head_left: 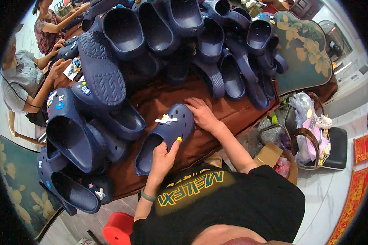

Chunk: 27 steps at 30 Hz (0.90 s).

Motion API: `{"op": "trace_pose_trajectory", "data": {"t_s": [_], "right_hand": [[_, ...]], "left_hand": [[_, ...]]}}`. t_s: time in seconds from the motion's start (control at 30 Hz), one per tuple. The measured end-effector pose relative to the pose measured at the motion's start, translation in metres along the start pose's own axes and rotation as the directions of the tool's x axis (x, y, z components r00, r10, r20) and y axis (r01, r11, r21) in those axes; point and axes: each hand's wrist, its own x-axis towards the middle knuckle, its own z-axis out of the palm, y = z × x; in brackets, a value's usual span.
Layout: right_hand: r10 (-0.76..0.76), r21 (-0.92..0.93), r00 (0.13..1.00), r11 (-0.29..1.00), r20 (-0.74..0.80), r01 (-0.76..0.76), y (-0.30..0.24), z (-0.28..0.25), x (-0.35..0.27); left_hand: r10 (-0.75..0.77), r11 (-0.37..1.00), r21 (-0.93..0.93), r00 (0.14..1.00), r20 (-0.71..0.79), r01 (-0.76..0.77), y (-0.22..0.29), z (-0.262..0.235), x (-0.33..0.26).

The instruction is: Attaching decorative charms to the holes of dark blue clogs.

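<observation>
The clog (164, 136) under the hands is navy blue, with a white charm (166, 120) on top and a yellow one (179, 139) at its edge. The piled clogs (184, 36) are the same navy. The surface (159, 98) is covered in dark brown. The chair back (304, 49) is teal with golden flowers, the stool (117, 228) bright red.

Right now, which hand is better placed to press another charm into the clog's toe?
Right hand, probably: it rests at the toe of the navy clog, beside the white charm. Left hand grips the heel opening.
</observation>
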Motion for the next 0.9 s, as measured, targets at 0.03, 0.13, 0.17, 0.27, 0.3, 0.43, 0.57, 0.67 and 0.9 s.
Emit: {"op": "trace_pose_trajectory", "data": {"t_s": [0.03,0.13,0.17,0.27,0.3,0.43,0.57,0.67,0.9], "right_hand": [[0.004,0.003,1.0,1.0,-0.01,-0.004,0.001,0.0,-0.003],[0.058,-0.026,0.997,0.998,-0.05,-0.06,-0.006,-0.002,-0.012],[0.109,-0.054,0.991,0.992,-0.081,-0.113,-0.008,-0.003,-0.014],[0.166,-0.079,0.982,0.982,-0.087,-0.173,-0.004,-0.005,-0.022],[0.166,-0.08,0.982,0.982,-0.088,-0.173,-0.003,-0.004,-0.023],[0.158,-0.168,0.971,0.968,-0.177,-0.188,-0.006,-0.007,-0.019],[0.231,-0.233,0.958,0.935,-0.169,-0.267,-0.004,-0.007,-0.022],[0.174,-0.261,0.966,0.939,-0.192,-0.222,0.002,-0.008,-0.024],[0.183,0.035,0.913,0.982,-0.365,-0.183,-0.024,-0.034,-0.015]], "left_hand": [[-0.004,1.0,-0.026,1.0,0.015,0.005,0.004,-0.001,0.0],[0.015,0.998,-0.057,1.0,0.004,-0.015,0.002,0.0,-0.001],[0.037,0.997,-0.062,0.999,-0.02,-0.038,0.0,0.0,-0.001],[0.017,1.0,-0.015,1.0,-0.004,-0.017,0.002,-0.001,-0.001],[0.018,1.0,-0.016,1.0,-0.003,-0.018,0.002,-0.001,0.0],[0.015,1.0,-0.016,1.0,-0.002,-0.015,0.001,0.0,0.0],[0.032,0.997,-0.065,0.999,0.0,-0.032,0.001,0.001,0.0],[-0.028,0.999,-0.043,0.999,0.031,0.029,0.001,0.001,-0.001],[-0.003,0.999,-0.039,1.0,0.023,0.004,0.003,0.0,-0.002]]}}
